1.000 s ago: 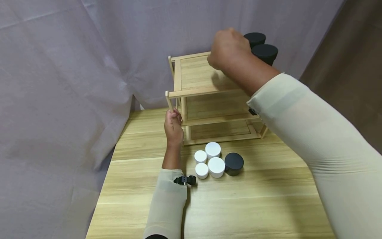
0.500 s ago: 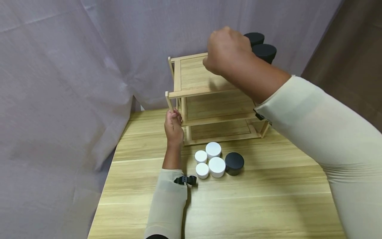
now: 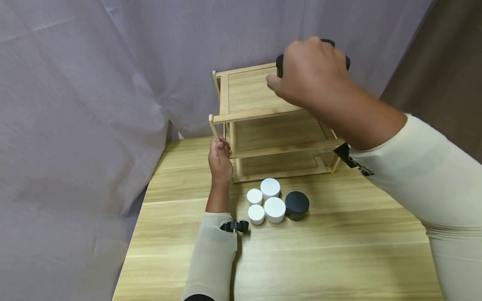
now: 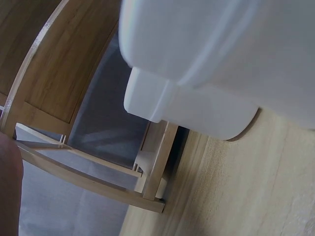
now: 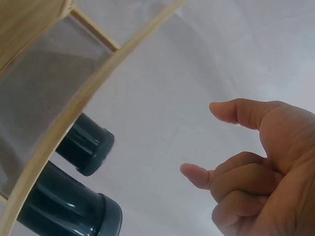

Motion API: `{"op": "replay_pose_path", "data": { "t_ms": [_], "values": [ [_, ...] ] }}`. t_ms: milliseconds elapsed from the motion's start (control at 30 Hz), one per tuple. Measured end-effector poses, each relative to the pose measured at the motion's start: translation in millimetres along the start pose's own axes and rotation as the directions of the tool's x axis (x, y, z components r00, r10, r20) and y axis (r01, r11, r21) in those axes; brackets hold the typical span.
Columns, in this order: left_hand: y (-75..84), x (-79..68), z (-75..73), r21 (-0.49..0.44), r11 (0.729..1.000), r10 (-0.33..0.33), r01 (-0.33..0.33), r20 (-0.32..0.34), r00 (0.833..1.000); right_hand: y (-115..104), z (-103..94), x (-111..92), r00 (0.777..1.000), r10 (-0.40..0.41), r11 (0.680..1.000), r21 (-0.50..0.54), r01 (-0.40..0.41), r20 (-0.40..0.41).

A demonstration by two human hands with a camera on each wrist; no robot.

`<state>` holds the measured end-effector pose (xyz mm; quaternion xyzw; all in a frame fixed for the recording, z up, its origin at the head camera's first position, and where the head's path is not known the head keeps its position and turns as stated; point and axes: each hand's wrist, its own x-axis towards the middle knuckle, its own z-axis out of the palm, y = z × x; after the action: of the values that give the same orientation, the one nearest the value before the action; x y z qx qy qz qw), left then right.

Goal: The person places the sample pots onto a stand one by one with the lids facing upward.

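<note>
My left hand (image 3: 220,161) grips the front left post of a light wooden shelf rack (image 3: 256,112). Above the top shelf hovers my right hand (image 3: 312,73), thumb and forefinger spread apart. The right wrist view shows nothing between those fingers (image 5: 197,176). Black lidded jars stand on the top shelf, largely hidden behind the right hand in the head view; the edge of one black jar (image 3: 279,65) shows left of the hand. Two dark jars, a smaller one (image 5: 86,145) and a larger one (image 5: 74,201), appear beyond the shelf rail in the right wrist view.
On the wooden table (image 3: 301,267) before the rack sit several white jars (image 3: 275,210) in a cluster, with a black jar (image 3: 296,205) at their right. A grey curtain (image 3: 94,104) hangs behind, and a brown one (image 3: 444,75) at the right.
My right hand first shifted slightly left, then moved right, over the two jars at the right. A black jar's edge now shows left of it. My left hand stays on the post.
</note>
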<state>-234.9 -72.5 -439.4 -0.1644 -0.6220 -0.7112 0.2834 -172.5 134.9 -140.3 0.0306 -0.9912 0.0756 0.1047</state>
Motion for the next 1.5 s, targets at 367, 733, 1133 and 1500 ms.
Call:
{"op": "replay_pose_path", "data": {
  "t_ms": [367, 733, 1133, 1500],
  "values": [
    [3.6, 2.7, 6.5, 0.029, 1.0, 0.012, -0.012, 0.017, 1.0, 29, 6.9, -36, 0.996, 0.051, 0.979, 0.203, -0.034, -0.079],
    [5.4, -5.3, -0.6, 0.017, 1.0, 0.002, -0.002, 0.002, 1.0, 46, 44.0, -84, 0.909, -0.338, 0.877, 0.269, 0.398, -0.243],
    [2.8, -3.4, -1.3, 0.045, 0.999, 0.006, -0.007, 0.017, 1.0, 86, 89.3, -117, 0.736, -0.558, 0.59, 0.441, 0.676, -0.382],
    [7.7, 5.7, -2.3, 0.07, 0.997, 0.013, -0.015, 0.035, 0.999, 97, 113.3, -129, 0.753, -0.533, 0.553, 0.515, 0.655, -0.386]
  ]
}}
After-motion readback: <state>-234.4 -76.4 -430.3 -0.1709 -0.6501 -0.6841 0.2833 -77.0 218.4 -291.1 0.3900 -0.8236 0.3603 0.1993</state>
